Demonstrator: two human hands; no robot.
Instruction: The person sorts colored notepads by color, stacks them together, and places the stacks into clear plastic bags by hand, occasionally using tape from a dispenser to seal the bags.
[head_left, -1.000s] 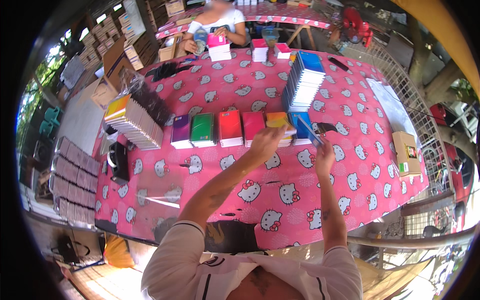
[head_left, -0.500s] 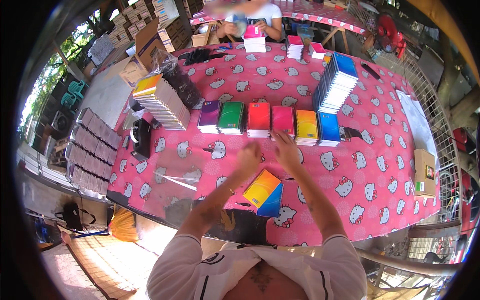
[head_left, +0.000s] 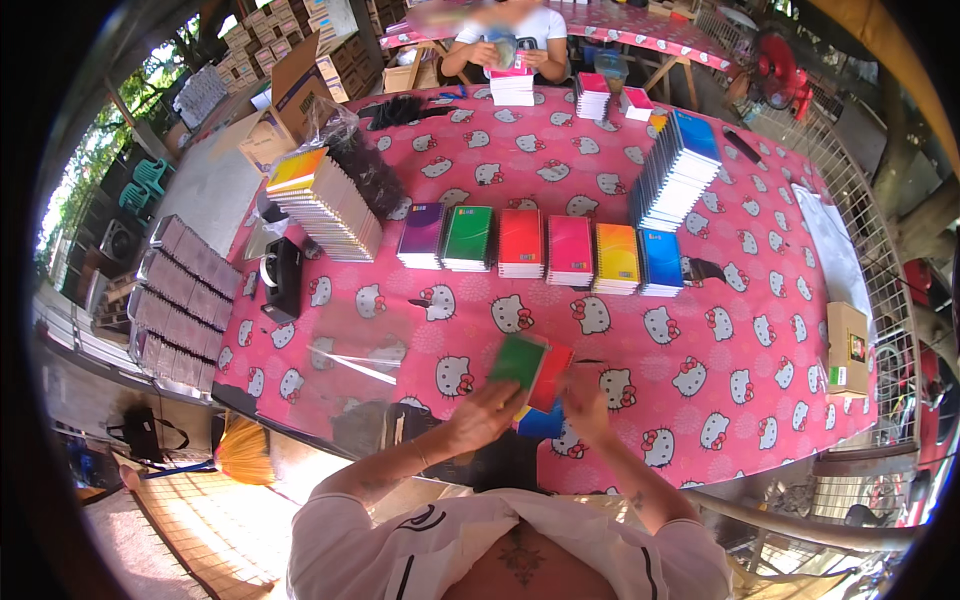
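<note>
A green spiral notebook (head_left: pixel 519 362) is in my left hand (head_left: pixel 488 414), its fingers closed over the lower left part. Right beside it, partly overlapped by the green one, a red notebook (head_left: pixel 551 376) is pinched at its right side by my right hand (head_left: pixel 585 400). Under them, near the table's front edge, a blue notebook (head_left: pixel 541 422) shows in part. A row of short notebook stacks stands beyond my hands: purple (head_left: pixel 420 229), green (head_left: pixel 468 235), red (head_left: pixel 521 238), pink (head_left: pixel 569 244), yellow (head_left: pixel 616 254) and blue (head_left: pixel 661 259).
Tall notebook stacks stand at left (head_left: pixel 335 210) and right (head_left: pixel 675 172) on the pink patterned table (head_left: pixel 700 320). A black case (head_left: pixel 283 278) lies near the left edge, a small carton (head_left: pixel 848 350) at the right. Across the table a person (head_left: pixel 510 45) handles pink notebooks.
Both hands have come back from the stack row toward me, bringing a green and a red notebook over the loose ones. The yellow loose notebook is now mostly covered.
</note>
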